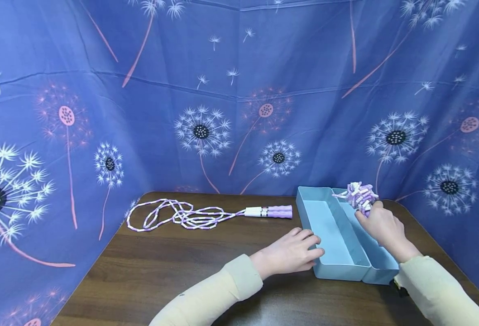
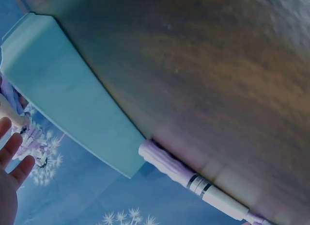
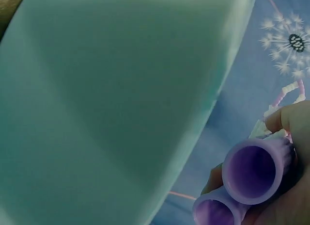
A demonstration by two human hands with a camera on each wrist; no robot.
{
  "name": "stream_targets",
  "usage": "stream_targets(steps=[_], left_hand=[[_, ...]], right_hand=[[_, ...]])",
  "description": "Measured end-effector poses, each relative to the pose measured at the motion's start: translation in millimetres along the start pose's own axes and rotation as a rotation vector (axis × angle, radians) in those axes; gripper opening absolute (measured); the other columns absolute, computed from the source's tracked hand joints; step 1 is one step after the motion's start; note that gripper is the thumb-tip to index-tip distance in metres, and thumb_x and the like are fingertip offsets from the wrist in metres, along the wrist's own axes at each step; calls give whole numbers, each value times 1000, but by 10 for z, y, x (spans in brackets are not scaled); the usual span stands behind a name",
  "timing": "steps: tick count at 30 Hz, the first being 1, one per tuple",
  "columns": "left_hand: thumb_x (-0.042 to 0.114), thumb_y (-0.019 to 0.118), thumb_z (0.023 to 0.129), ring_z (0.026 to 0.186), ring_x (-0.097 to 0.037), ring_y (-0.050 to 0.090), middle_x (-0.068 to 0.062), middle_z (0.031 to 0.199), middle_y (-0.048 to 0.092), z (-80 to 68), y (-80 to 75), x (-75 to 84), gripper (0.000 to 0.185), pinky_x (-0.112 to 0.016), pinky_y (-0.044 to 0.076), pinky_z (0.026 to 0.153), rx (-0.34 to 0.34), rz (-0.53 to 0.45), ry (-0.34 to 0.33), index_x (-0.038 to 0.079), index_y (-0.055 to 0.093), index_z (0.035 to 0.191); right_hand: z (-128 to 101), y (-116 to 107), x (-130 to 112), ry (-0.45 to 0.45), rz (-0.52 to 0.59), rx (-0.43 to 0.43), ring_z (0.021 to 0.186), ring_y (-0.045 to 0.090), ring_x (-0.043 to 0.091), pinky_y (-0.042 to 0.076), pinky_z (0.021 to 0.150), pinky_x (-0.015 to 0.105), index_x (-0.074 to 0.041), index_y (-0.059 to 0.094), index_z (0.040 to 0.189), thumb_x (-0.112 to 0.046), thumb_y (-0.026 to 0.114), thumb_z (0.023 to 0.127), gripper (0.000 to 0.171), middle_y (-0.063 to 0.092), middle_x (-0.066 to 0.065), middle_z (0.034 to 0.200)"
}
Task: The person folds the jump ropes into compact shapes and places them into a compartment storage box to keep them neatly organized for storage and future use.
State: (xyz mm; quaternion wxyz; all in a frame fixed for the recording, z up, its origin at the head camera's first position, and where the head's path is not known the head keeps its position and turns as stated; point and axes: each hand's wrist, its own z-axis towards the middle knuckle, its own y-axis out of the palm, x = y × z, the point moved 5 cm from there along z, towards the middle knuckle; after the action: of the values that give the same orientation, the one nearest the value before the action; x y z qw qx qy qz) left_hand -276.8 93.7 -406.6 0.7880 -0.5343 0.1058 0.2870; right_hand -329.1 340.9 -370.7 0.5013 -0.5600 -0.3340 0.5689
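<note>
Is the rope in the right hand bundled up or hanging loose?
Bundled: the right hand grips a bunched rope by both handles, above the blue box.

Hidden inside the right hand (image 1: 380, 224): most of the two lilac plastic handles (image 3: 247, 179) of the bunched lilac-and-white beaded skipping rope (image 1: 361, 194), only the hollow ends showing in the right wrist view, the lower one cut by the bottom edge. Blurred at close range in that view: the pale blue open cardboard box (image 1: 333, 233), corners lost past the frame. Cut off at the left wrist view's edge: the left hand (image 2: 9, 174), only fingertips and part of the palm visible.
</note>
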Motion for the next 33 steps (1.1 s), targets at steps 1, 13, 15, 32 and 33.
stream_targets(steps=[1, 13, 15, 32, 33], left_hand=[[46, 53, 91, 114, -15, 47, 5, 121, 52, 11, 16, 18, 31, -29, 39, 91, -9, -1, 3, 28, 56, 118], [35, 47, 93, 100, -15, 53, 7, 107, 54, 66, 169, 169, 16, -27, 41, 85, 67, 46, 38, 29, 54, 106], [32, 46, 93, 96, -15, 54, 8, 103, 54, 78, 165, 185, 14, -27, 42, 82, 88, 68, 44, 29, 54, 103], [32, 51, 92, 96, -17, 53, 4, 105, 53, 106, 183, 223, 19, -29, 44, 81, -5, 83, 63, 30, 51, 111], [33, 51, 91, 96, -18, 53, 4, 106, 54, 106, 179, 223, 20, -29, 44, 81, -4, 86, 65, 30, 51, 111]], right_hand=[[-2, 23, 36, 12, 5, -10, 56, 53, 33, 41, 45, 43, 22, 36, 102, -41, 46, 91, 65, 51, 30, 71], [29, 301, 236, 121, -15, -36, 79, 55, 54, 45, 60, 58, 29, 26, 117, -34, 48, 89, 73, 48, 47, 96], [31, 342, 256, 133, -28, -51, 81, 55, 55, 45, 62, 59, 30, 25, 117, -33, 49, 89, 73, 48, 48, 97], [124, 493, 386, 304, -29, -113, 87, 54, 57, 47, 67, 58, 30, 18, 121, -35, 44, 93, 75, 46, 47, 99], [125, 507, 402, 310, -34, -123, 87, 54, 56, 47, 68, 58, 30, 18, 122, -34, 44, 93, 76, 46, 47, 101]])
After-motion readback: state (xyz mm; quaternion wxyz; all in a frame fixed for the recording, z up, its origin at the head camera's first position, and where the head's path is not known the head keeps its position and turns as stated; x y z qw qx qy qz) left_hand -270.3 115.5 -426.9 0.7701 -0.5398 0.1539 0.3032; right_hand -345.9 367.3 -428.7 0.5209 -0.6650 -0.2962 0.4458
